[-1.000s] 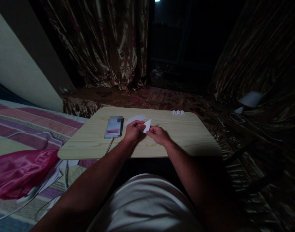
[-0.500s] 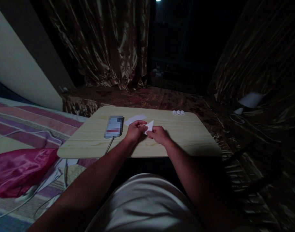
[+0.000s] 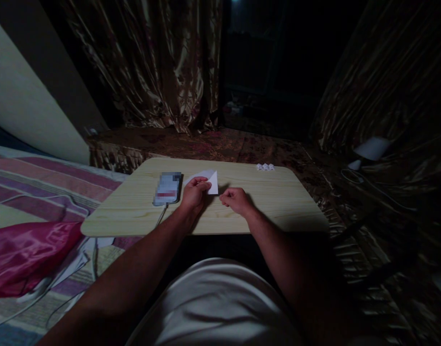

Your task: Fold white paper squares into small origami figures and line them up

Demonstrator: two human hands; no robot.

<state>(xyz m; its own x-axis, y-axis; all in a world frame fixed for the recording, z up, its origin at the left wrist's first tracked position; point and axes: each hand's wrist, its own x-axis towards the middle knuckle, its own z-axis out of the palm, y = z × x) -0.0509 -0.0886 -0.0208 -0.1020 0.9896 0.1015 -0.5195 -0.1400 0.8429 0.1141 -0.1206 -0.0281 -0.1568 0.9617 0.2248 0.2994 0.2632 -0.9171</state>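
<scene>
- A folded piece of white paper [image 3: 213, 183] is clamped between thumb and fingers of the left hand [image 3: 193, 194], its pointed corner directed away from the grip.
- The right hand [image 3: 236, 200] has just been parted from the paper and is seen just beside it, fingertips drawn together, nothing visible between them; the fold is thus supported by one grip alone.
- Half a second earlier, the paper was touched by both hands; it has since been shifted leftward, its right side uncovered.
- Unchanged on the pale wood-grain rectangular desk [image 3: 278, 202]: flat white paper [image 3: 201, 174] just beyond the left grip, a pixelated-screen phone [image 3: 167, 188] to its left, three small white folded shapes [image 3: 265, 167] beyond the right.
</scene>
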